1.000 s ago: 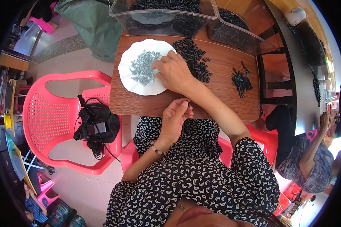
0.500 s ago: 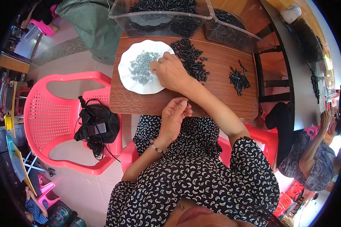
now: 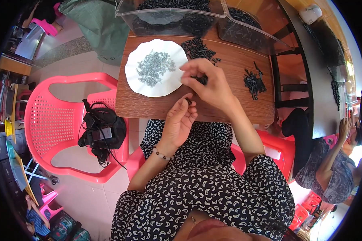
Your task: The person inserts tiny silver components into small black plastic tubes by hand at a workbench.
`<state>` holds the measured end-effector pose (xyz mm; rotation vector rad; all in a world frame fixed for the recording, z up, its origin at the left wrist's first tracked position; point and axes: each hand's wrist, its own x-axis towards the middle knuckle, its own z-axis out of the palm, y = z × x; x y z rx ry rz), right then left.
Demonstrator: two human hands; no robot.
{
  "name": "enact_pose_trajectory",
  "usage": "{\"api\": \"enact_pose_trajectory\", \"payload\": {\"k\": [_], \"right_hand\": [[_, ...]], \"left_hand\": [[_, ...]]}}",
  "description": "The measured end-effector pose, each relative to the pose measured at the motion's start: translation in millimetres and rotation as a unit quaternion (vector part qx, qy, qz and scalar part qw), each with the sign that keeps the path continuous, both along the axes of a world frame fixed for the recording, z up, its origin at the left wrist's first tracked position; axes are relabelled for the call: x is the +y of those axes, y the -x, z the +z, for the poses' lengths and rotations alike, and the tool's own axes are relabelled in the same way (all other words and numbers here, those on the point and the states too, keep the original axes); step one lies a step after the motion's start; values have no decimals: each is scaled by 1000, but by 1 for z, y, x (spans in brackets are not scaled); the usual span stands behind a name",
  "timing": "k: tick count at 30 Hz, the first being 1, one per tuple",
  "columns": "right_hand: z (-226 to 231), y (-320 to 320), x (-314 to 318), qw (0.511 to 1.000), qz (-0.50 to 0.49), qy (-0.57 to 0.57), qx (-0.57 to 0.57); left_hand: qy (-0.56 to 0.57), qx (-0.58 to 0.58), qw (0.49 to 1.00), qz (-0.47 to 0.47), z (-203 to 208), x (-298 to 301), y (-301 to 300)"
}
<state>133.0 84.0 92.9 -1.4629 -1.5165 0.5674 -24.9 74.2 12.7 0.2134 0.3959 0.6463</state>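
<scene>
My left hand [image 3: 180,122] is just below the table's near edge, palm up. Thumb and fingers pinch a small black tube-like piece [image 3: 188,101]. My right hand [image 3: 211,86] hovers over the table beside the plate's right rim. Its fingers are curved, with a gap between thumb and fingertips; I can make out nothing held there. The white scalloped plate [image 3: 134,85] bears a heap of small clear tube-like pieces [image 3: 155,67]. A pile of small black pieces [image 3: 198,49] lies right of the plate, partly hidden by my right hand.
A smaller black pile [image 3: 254,84] lies on the right of the brown table [image 3: 233,68]. Two clear bins [image 3: 173,26] [image 3: 245,34] with black pieces stand at the back. To the left, a pink chair [image 3: 48,120] holds a black bag with cables [image 3: 104,134]. A person [image 3: 330,172] sits far right.
My right hand has moved off the heap of clear pieces, right and toward me, and its fingers have parted. My left hand has turned a little, and its black piece now shows.
</scene>
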Motion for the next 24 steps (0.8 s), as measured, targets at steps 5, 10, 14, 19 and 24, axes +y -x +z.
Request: {"api": "enact_pose_trajectory", "payload": {"k": [5, 10, 14, 19, 24], "right_hand": [[8, 0, -46, 1000, -23, -17, -3], [3, -1, -67, 995, -19, -45, -87], [1, -1, -73, 994, -27, -45, -94], [-5, -2, -76, 991, -23, -54, -121], [-9, -2, -78, 985, -34, -59, -155]], "left_hand": [[37, -22, 999, -7, 2, -3, 2], [53, -19, 998, -24, 1, -12, -6], [59, -9, 998, -29, 5, -17, -10], [47, 11, 998, -33, 5, -20, -12], [47, 30, 998, -37, 10, -25, -17]]}}
